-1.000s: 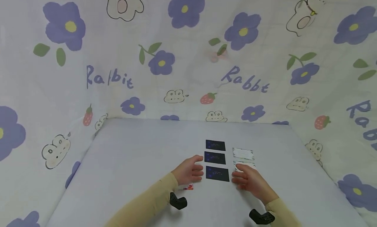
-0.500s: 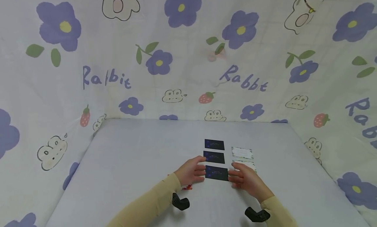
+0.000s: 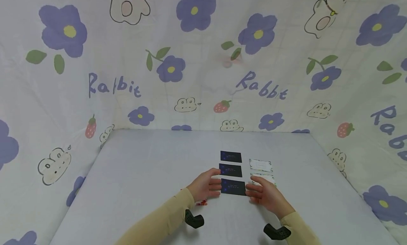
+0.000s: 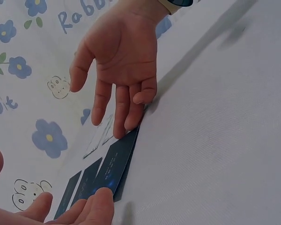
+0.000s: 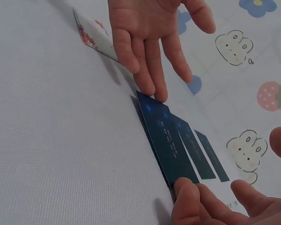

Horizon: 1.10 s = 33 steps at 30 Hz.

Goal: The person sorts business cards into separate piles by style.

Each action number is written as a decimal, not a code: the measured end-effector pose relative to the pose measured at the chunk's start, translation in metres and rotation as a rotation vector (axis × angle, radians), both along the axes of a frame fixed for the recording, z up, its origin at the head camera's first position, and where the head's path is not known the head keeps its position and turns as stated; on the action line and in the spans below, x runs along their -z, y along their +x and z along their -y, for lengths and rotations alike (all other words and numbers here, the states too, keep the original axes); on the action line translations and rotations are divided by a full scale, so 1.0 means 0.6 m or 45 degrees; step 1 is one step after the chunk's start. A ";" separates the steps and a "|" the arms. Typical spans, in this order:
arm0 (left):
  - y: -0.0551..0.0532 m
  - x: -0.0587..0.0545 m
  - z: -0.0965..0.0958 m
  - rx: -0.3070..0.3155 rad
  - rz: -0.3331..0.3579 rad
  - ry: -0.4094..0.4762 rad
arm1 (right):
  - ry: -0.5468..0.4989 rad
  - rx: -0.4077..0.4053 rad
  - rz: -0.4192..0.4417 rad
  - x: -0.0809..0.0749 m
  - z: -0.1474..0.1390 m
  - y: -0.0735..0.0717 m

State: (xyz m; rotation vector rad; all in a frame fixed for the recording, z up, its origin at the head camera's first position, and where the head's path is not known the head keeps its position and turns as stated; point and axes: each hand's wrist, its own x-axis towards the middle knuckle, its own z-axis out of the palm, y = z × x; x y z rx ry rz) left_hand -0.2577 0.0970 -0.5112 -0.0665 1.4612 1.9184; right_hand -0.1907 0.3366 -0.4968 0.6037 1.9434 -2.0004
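1. Black cards [image 3: 230,170] with blue spots and small print number three, stacked in a column right of centre in the head view: one higher up, one in the middle, and the nearest black card [image 3: 233,187] lowest, between the two hands.
2. White cards [image 3: 260,165] with leafy borders number two, one above the other just right of that column; the lower is partly covered by a hand.
3. One red-patterned card [image 3: 201,203] shows in part at lower centre, mostly hidden by the left wrist.
4. Two hands are in view. The left hand [image 3: 205,185], left of the column, has loosely extended, slightly bent fingers and a raised thumb; its fingertips touch the nearest black card's left end.
5. The right hand [image 3: 267,195], to the column's right, is equally relaxed, thumb apart, fingertips at the card's right end. A dark strip runs under one long edge in the wrist views; whether the card is lifted, I cannot tell.
6. Two yellowish sleeves [image 3: 159,216] enter from the bottom edge, with two black wrist pieces [image 3: 194,219] beside them.
7. One white tabletop [image 3: 143,167] fills the lower half, below a flower-printed cloth [image 3: 127,54].
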 end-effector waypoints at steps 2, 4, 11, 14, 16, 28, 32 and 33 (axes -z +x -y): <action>0.001 -0.002 0.002 -0.005 0.002 0.004 | -0.023 0.009 0.003 0.001 0.000 0.001; 0.003 -0.005 0.005 -0.007 0.000 0.009 | -0.048 0.018 0.005 0.002 0.000 0.001; 0.008 -0.021 0.015 0.003 -0.020 0.039 | -0.090 0.019 -0.001 -0.001 0.002 0.004; 0.010 -0.033 0.022 0.013 -0.057 0.035 | -0.076 -0.023 -0.034 -0.016 0.005 0.008; 0.011 -0.040 0.027 0.019 -0.079 0.035 | -0.065 -0.047 -0.060 -0.027 0.009 0.013; 0.044 -0.061 0.069 0.069 -0.070 0.082 | 0.017 -0.151 -0.090 -0.063 0.029 0.045; 0.053 -0.062 0.078 0.082 -0.061 0.074 | 0.018 -0.182 -0.096 -0.069 0.032 0.052; 0.054 -0.061 0.079 0.086 -0.060 0.070 | 0.018 -0.193 -0.096 -0.069 0.032 0.053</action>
